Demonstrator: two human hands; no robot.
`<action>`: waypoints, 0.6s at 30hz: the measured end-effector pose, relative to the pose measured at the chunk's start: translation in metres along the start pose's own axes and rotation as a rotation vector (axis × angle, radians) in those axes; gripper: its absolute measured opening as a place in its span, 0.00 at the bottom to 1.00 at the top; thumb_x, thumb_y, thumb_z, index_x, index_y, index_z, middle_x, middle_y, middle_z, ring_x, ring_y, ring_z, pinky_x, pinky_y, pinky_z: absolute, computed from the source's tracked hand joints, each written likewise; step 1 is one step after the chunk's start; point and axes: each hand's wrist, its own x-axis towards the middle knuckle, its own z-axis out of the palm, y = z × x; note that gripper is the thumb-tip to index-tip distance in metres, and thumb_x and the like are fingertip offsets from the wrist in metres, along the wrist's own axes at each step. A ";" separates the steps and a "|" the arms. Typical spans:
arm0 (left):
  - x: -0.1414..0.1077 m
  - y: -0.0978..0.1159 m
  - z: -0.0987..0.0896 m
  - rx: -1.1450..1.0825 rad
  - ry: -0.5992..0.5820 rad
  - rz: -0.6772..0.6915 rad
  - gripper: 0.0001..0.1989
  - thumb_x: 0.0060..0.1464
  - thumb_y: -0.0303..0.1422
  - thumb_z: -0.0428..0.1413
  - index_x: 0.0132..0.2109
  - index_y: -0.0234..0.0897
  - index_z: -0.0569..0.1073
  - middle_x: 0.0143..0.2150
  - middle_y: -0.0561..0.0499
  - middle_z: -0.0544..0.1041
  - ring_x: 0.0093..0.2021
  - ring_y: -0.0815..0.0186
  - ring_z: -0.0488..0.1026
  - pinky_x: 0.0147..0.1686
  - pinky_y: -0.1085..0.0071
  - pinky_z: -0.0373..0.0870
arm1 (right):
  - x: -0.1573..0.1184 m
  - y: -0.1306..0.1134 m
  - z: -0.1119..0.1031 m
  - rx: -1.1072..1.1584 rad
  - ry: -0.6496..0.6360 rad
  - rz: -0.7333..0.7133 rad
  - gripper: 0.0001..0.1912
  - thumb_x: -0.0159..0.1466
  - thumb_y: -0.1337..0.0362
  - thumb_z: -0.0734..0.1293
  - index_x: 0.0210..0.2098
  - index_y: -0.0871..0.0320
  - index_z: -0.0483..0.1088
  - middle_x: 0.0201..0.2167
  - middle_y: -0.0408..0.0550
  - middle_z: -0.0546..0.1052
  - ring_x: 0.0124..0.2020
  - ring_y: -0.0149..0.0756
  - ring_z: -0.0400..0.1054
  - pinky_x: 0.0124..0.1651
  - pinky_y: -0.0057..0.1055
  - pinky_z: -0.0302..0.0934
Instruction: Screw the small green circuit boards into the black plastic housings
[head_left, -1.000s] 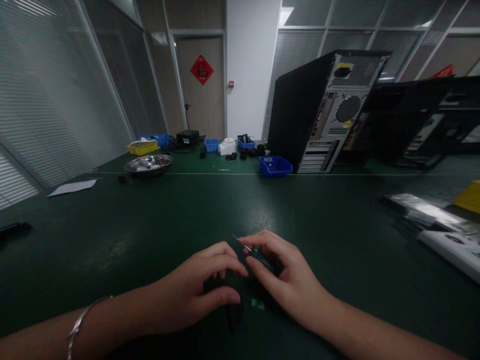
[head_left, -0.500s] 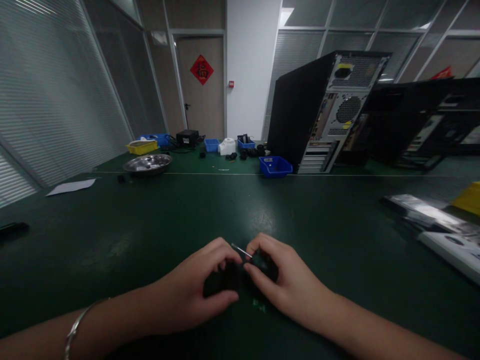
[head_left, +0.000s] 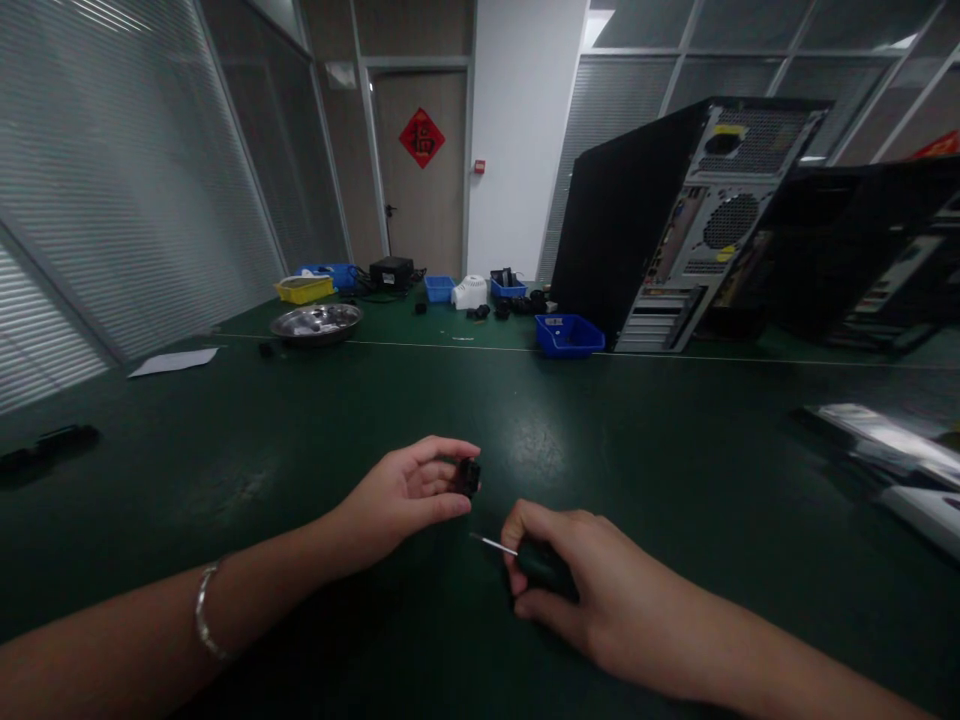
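My left hand point(head_left: 409, 495) grips a small black block-shaped part point(head_left: 469, 477) between its thumb and fingertips, raised over the table. What exactly the part is cannot be made out. In my right hand point(head_left: 577, 575) a screwdriver point(head_left: 495, 545) is held, its thin metal shaft pointing left and its dark handle mostly covered by the curled fingers. The screwdriver's tip is just below and apart from the black part.
A blue bin point(head_left: 568, 338) stands ahead beside a tall black computer case point(head_left: 637, 220). A metal bowl point(head_left: 316, 322) and white paper point(head_left: 174, 362) lie to the left. Black objects point(head_left: 49, 452) rest at far left, white-and-silver hardware point(head_left: 892, 440) at right.
The hands have drawn apart. My left hand has moved up and forward, bringing the black part into view; my right hand with the screwdriver is lower. The view has shifted slightly left.
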 end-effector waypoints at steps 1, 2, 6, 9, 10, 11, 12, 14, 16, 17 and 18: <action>0.001 0.000 -0.001 -0.017 0.017 -0.006 0.25 0.51 0.25 0.63 0.56 0.33 0.67 0.46 0.45 0.77 0.49 0.60 0.74 0.54 0.57 0.65 | 0.000 0.000 0.000 -0.031 0.015 0.011 0.18 0.58 0.75 0.70 0.42 0.49 0.66 0.37 0.38 0.77 0.38 0.37 0.73 0.37 0.30 0.60; 0.001 0.000 -0.001 -0.029 0.034 -0.008 0.26 0.50 0.25 0.63 0.56 0.33 0.67 0.46 0.45 0.77 0.49 0.60 0.74 0.54 0.57 0.65 | -0.001 0.000 0.000 -0.074 0.032 0.033 0.17 0.57 0.73 0.71 0.41 0.49 0.66 0.38 0.39 0.77 0.37 0.38 0.72 0.36 0.30 0.59; 0.003 -0.003 -0.003 -0.038 0.072 -0.009 0.26 0.50 0.26 0.64 0.56 0.33 0.67 0.46 0.45 0.78 0.48 0.60 0.74 0.52 0.59 0.66 | -0.004 -0.008 0.001 -0.231 -0.007 0.111 0.14 0.57 0.65 0.72 0.41 0.51 0.67 0.33 0.41 0.77 0.31 0.42 0.72 0.30 0.31 0.56; 0.004 -0.004 -0.003 -0.034 0.081 0.002 0.26 0.48 0.26 0.64 0.55 0.33 0.68 0.44 0.45 0.78 0.46 0.60 0.74 0.50 0.61 0.67 | -0.004 -0.017 0.002 -0.271 -0.049 0.090 0.12 0.58 0.69 0.70 0.40 0.51 0.67 0.36 0.42 0.78 0.34 0.43 0.73 0.33 0.33 0.58; 0.004 -0.004 -0.003 -0.033 0.084 0.005 0.26 0.48 0.26 0.64 0.55 0.33 0.68 0.44 0.46 0.78 0.46 0.60 0.74 0.49 0.61 0.67 | -0.004 -0.019 0.002 -0.271 -0.059 0.078 0.12 0.58 0.71 0.69 0.40 0.52 0.67 0.38 0.43 0.78 0.35 0.43 0.73 0.35 0.34 0.58; 0.004 -0.004 -0.003 -0.032 0.084 0.004 0.26 0.48 0.26 0.64 0.55 0.33 0.68 0.44 0.46 0.78 0.46 0.61 0.74 0.49 0.62 0.67 | -0.004 -0.020 0.002 -0.267 -0.072 0.065 0.13 0.58 0.73 0.69 0.40 0.52 0.67 0.38 0.43 0.78 0.36 0.43 0.73 0.36 0.34 0.59; 0.004 -0.004 -0.002 -0.029 0.084 0.002 0.26 0.48 0.26 0.64 0.55 0.33 0.68 0.43 0.46 0.78 0.46 0.61 0.74 0.49 0.62 0.67 | -0.004 -0.021 0.003 -0.259 -0.083 0.048 0.14 0.59 0.74 0.68 0.40 0.52 0.67 0.39 0.42 0.78 0.37 0.42 0.73 0.37 0.34 0.60; 0.004 -0.003 -0.002 -0.025 0.072 0.000 0.26 0.48 0.26 0.64 0.55 0.33 0.69 0.43 0.46 0.78 0.45 0.61 0.74 0.48 0.62 0.67 | -0.004 -0.020 0.003 -0.237 -0.097 0.007 0.14 0.59 0.75 0.67 0.41 0.52 0.67 0.39 0.42 0.77 0.38 0.41 0.73 0.39 0.35 0.60; 0.003 -0.003 -0.003 -0.023 0.052 0.004 0.26 0.49 0.26 0.64 0.55 0.33 0.69 0.43 0.46 0.78 0.44 0.61 0.74 0.48 0.62 0.67 | -0.004 -0.017 0.002 -0.213 -0.095 -0.024 0.15 0.60 0.75 0.67 0.42 0.51 0.66 0.40 0.41 0.77 0.39 0.40 0.72 0.40 0.34 0.60; 0.002 -0.003 -0.003 -0.024 0.041 0.006 0.25 0.49 0.26 0.64 0.55 0.33 0.69 0.43 0.46 0.77 0.44 0.61 0.74 0.47 0.62 0.67 | -0.004 -0.016 0.001 -0.207 -0.082 -0.027 0.15 0.60 0.75 0.67 0.43 0.50 0.66 0.40 0.41 0.76 0.39 0.40 0.72 0.40 0.34 0.60; 0.002 -0.003 -0.004 -0.024 0.030 0.008 0.25 0.50 0.26 0.64 0.55 0.33 0.69 0.43 0.46 0.77 0.44 0.61 0.74 0.47 0.62 0.67 | -0.003 -0.015 -0.001 -0.207 -0.063 -0.023 0.15 0.60 0.74 0.67 0.43 0.50 0.66 0.41 0.40 0.76 0.39 0.40 0.72 0.39 0.34 0.60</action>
